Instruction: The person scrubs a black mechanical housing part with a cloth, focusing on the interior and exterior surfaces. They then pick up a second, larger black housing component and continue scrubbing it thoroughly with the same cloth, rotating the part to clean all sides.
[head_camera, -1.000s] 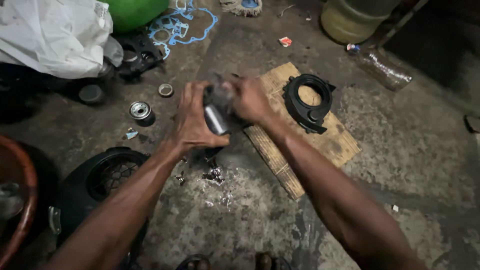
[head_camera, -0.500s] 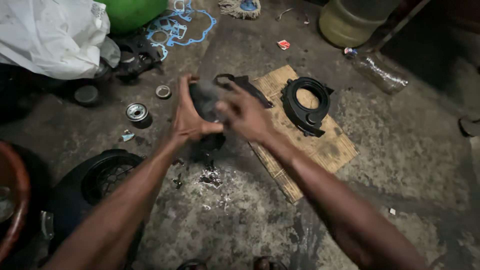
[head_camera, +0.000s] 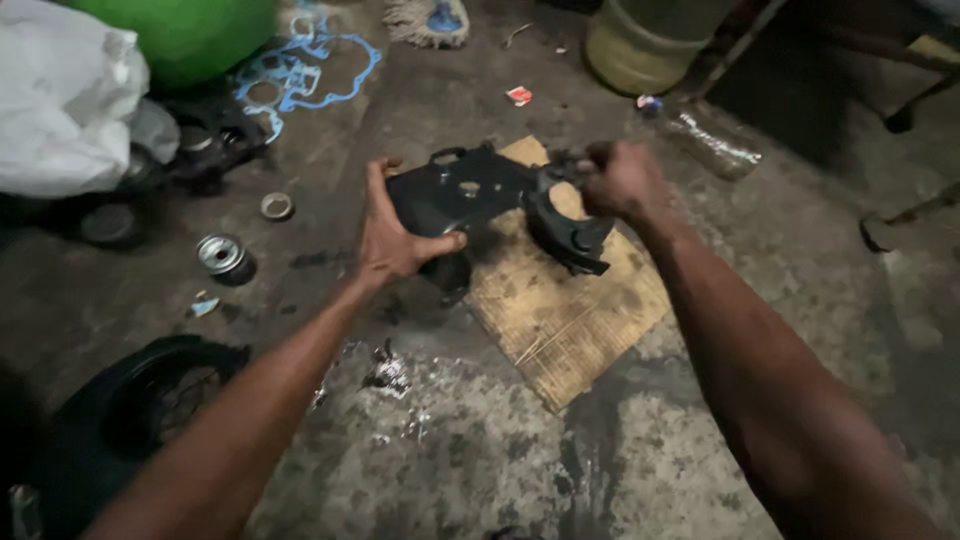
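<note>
Left of my fingers I see a small metal filter (head_camera: 222, 254) and a ring (head_camera: 276, 206); beyond them, blue gaskets (head_camera: 300, 75), a clear bottle (head_camera: 706, 142), a white bag (head_camera: 62, 105).

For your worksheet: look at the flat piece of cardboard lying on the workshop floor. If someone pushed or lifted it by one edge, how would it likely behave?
The cardboard is a thin, flat, ribbed sheet, so it probably feels light and would bend or sag if lifted by one edge. It lies flat, so it should slide rather than roll or tip. The floor looks rough and stained, which may drag on it.
</note>
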